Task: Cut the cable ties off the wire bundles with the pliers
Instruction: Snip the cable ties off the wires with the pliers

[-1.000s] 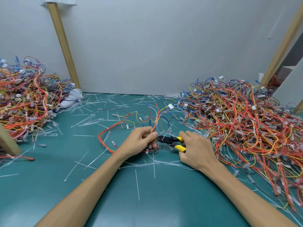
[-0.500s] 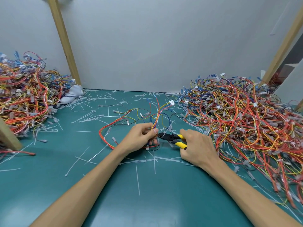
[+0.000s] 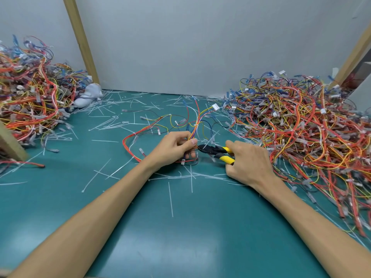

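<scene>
A loose wire bundle (image 3: 160, 125) of red, yellow and blue wires lies spread on the green table (image 3: 180, 227) in the middle. My left hand (image 3: 172, 148) pinches the gathered part of it between thumb and fingers. My right hand (image 3: 248, 161) grips the yellow handles of the black-jawed pliers (image 3: 215, 151). The jaw tips point left and meet the bundle right beside my left thumb. The cable tie at the jaws is too small to make out.
A big heap of wire bundles (image 3: 305, 125) fills the right side; another wire heap (image 3: 30, 93) sits at the far left. Several cut white cable ties (image 3: 170, 199) litter the table. Wooden posts (image 3: 80, 37) lean against the grey back wall, with a white cloth (image 3: 88, 95) at one foot.
Both hands stay together at the bundle. The plier tips have closed in on the wires by my left thumb. The view has tilted slightly.
</scene>
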